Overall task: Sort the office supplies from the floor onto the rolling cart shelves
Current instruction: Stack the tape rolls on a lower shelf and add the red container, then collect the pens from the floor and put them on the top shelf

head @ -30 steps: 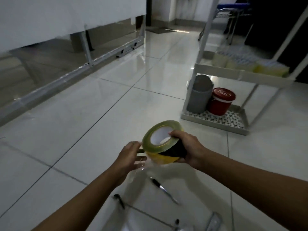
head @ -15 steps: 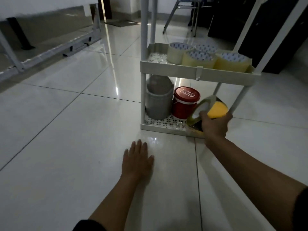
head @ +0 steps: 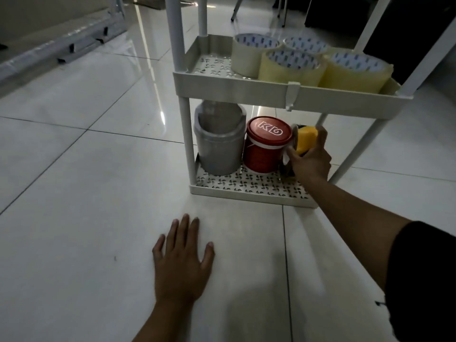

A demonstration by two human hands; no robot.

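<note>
A white rolling cart (head: 291,92) stands at 12 to 1 o'clock on a glossy tiled floor (head: 86,193). Its upper visible shelf carries four rolls of clear packing tape (head: 291,65) packed together toward its right end. On the perforated bottom shelf (head: 246,188), a grey lidded bin (head: 218,144) stands at the left, with a red tub (head: 266,144) touching it on the right. The right hand (head: 309,161), at 1 o'clock, reaches under the upper shelf and grips a yellow-and-black tape roll (head: 304,140), fingers curled over the top and thumb on the near face; the roll stands on edge just right of the red tub, and whether it touches the shelf is hidden by the hand. The left hand (head: 183,262), at 6 o'clock, lies flat on the floor, fingers straight and spread, holding nothing. A dark sleeve (head: 424,275) covers the right upper arm.
</note>
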